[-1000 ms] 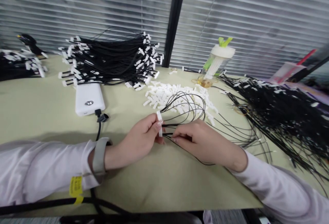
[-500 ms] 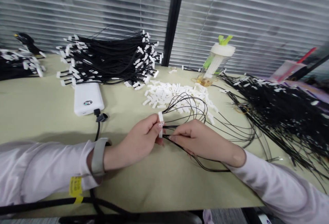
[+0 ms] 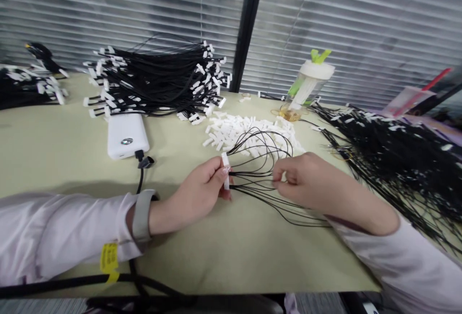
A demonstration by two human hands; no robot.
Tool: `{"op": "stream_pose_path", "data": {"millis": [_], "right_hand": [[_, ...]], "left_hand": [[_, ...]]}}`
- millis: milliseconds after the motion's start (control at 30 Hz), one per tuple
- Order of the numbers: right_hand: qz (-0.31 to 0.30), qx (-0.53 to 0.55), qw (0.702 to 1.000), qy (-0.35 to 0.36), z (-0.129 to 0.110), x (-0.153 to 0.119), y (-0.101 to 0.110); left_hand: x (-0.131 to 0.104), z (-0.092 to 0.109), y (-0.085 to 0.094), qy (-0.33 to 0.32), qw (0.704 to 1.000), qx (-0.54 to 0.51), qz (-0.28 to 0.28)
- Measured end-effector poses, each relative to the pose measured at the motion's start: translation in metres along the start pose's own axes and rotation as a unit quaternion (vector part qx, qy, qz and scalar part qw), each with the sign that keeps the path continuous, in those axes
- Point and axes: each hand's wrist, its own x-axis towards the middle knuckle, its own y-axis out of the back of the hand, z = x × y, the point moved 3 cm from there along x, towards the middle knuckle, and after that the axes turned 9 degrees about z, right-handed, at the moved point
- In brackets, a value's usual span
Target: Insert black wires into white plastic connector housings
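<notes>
My left hand (image 3: 202, 191) pinches a white plastic connector (image 3: 225, 170) upright between thumb and fingers. Thin black wires (image 3: 252, 188) fan out to the right from the connector, some bowing up in loops and others running low over the table. My right hand (image 3: 303, 182) is to the right of the connector, thumb and forefinger closed at the middle wires. Its other fingers are curled and the far ends of those wires pass behind it. A pile of loose white connectors (image 3: 252, 131) lies just behind the wires.
A big bundle of black cables (image 3: 155, 81) with white ends lies at the back left, a white power bank (image 3: 127, 136) before it. More black wires (image 3: 393, 155) are heaped at the right. A clear bottle (image 3: 306, 85) stands at the back. A thick black cable (image 3: 65, 282) crosses the front left.
My right hand has moved right and slightly up, away from the connector, and the wires have spread into a wider fan. My left hand still holds the connector.
</notes>
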Motion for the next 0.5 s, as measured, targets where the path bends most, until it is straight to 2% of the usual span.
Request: {"op": "stream_pose_path", "data": {"millis": [67, 133, 167, 233, 300, 433, 467, 500], "right_hand": [[0.064, -0.026, 0.996, -0.047, 0.012, -0.003, 0.015], [0.179, -0.007, 0.978, -0.102, 0.022, -0.007, 0.031], [0.256, 0.009, 0.959, -0.121, 0.025, -0.01, 0.039], [0.413, 0.044, 0.901, -0.124, 0.028, -0.016, 0.051], [0.518, 0.112, 0.844, -0.089, 0.027, -0.019, 0.056], [0.626, 0.299, 0.72, 0.003, 0.024, -0.018, 0.06], [0.642, 0.313, 0.7, 0.011, 0.023, -0.019, 0.06], [0.648, 0.312, 0.694, 0.014, 0.021, -0.019, 0.059]], "left_hand": [[0.0, 0.0, 0.0, 0.001, 1.0, -0.011, 0.001], [0.0, 0.001, -0.001, 0.001, 1.0, -0.017, 0.0], [0.0, 0.001, -0.001, 0.002, 1.0, -0.019, 0.0], [0.0, 0.001, -0.001, 0.007, 1.0, -0.017, -0.003], [-0.001, 0.001, -0.001, 0.012, 1.0, -0.013, -0.005], [0.0, 0.002, -0.001, 0.006, 1.0, -0.005, -0.008], [0.0, 0.002, -0.001, 0.004, 1.0, -0.006, -0.009], [0.0, 0.002, -0.001, 0.003, 1.0, -0.007, -0.009]]}}
